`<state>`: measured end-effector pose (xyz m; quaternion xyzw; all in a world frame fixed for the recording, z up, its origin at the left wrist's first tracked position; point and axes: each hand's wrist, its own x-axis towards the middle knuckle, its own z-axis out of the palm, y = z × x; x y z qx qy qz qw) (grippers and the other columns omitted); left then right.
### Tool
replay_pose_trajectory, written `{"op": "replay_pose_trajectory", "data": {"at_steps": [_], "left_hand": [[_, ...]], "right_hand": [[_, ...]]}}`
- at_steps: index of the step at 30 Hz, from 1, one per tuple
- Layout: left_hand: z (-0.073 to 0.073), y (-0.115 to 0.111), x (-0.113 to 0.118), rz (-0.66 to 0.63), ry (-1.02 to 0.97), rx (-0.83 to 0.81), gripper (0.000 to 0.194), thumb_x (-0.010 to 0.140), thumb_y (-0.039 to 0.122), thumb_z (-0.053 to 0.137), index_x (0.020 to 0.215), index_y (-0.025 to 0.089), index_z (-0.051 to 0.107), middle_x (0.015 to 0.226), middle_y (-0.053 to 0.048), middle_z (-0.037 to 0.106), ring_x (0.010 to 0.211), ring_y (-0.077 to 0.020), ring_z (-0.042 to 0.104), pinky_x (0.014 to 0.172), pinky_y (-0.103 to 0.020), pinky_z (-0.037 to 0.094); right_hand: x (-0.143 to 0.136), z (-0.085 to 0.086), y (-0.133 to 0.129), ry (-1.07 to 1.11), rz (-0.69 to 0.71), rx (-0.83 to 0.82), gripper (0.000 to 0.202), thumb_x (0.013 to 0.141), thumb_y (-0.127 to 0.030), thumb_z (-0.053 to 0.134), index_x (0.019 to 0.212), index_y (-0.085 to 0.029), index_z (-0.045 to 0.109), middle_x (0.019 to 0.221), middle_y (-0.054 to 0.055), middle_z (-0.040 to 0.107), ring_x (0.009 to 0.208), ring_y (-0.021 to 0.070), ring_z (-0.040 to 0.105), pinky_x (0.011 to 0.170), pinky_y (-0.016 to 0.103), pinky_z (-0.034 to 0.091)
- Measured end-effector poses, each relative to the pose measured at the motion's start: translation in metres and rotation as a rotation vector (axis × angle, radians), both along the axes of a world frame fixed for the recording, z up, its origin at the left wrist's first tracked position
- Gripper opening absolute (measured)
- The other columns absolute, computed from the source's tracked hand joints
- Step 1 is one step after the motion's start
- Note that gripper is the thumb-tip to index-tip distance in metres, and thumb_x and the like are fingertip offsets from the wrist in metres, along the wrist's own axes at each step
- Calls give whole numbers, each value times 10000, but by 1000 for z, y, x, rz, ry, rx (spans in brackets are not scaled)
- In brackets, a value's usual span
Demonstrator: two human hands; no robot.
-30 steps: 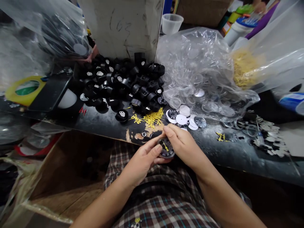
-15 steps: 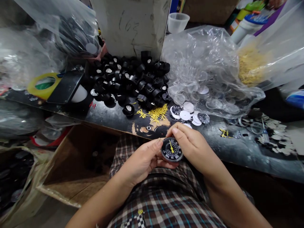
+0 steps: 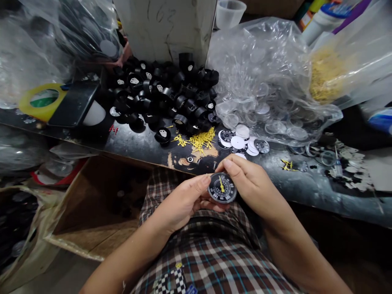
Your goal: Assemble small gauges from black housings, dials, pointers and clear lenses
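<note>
A round black dial gauge (image 3: 222, 188) with white numbers and a yellow pointer is held over my lap, its face turned up towards me. My left hand (image 3: 191, 199) grips it from the left, thumb on the rim and fingers curled underneath. On the other side, my right hand (image 3: 245, 179) is closed at the gauge's upper right edge; its fingertips are partly hidden behind the rim. Just beyond the hands, yellow pointers (image 3: 202, 139) lie in a heap on the black bench (image 3: 137, 148). Beside them is a pile of white and black dial discs (image 3: 238, 142).
Many black round housings (image 3: 165, 96) are heaped at the back. A plastic bag (image 3: 260, 77) of clear lenses spreads to the right. At left are a yellow tape roll (image 3: 26, 102) and a phone-like black slab (image 3: 73, 105). An open cardboard box (image 3: 92, 212) stands below the bench edge.
The view has shifted slightly, so the bench things sit higher in the picture. Both hands keep hold of the gauge, which is turned slightly.
</note>
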<state>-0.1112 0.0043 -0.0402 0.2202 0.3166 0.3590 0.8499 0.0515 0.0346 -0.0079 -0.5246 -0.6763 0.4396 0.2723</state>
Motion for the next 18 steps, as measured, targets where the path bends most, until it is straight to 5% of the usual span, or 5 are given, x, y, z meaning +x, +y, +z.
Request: {"op": "replay_pose_trajectory", "data": {"at_steps": [9, 18], "left_hand": [[2, 0, 0, 25, 79, -35, 382, 842, 449, 592, 1073, 160, 689, 916, -105, 748, 778, -198, 697, 724, -288, 526], [3, 0, 1, 39, 28, -48, 358, 855, 430, 582, 1027, 137, 694, 861, -113, 754, 773, -189, 707, 737, -279, 542]], "right_hand": [[29, -14, -16, 29, -104, -182, 356, 954, -459, 393, 830, -189, 589, 615, -19, 589, 541, 108, 526, 548, 226, 415], [43, -37, -36, -83, 156, -301, 386, 952, -459, 379, 777, -184, 585, 720, 4, 623, 668, 145, 565, 632, 255, 432]]}}
